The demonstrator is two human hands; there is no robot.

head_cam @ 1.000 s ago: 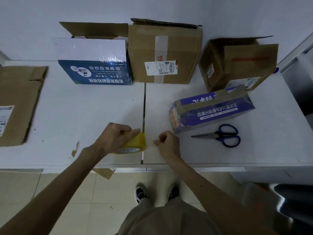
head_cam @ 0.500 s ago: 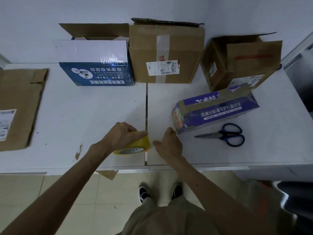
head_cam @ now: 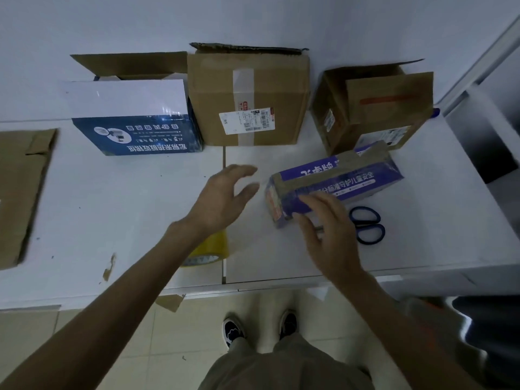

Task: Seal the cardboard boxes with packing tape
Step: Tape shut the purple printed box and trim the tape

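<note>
Fetching purple box (head_cam: pixel 351 178), right of centre on tabletop (head_cam: pixel 140 206). Fingers spread on both: left hand (head_cam: pixel 222 201) hovering beside it, right hand (head_cam: pixel 326 229) touching near face. Idle tape roll (head_cam: pixel 209 250) under left forearm. Next, likely: grip, drag closer.

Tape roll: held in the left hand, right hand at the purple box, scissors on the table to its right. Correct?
No. The head view shows the tape roll lying on the table under the left forearm; the left hand is open, holding nothing. The right hand at the purple box and the scissors on its right are fine.
</note>
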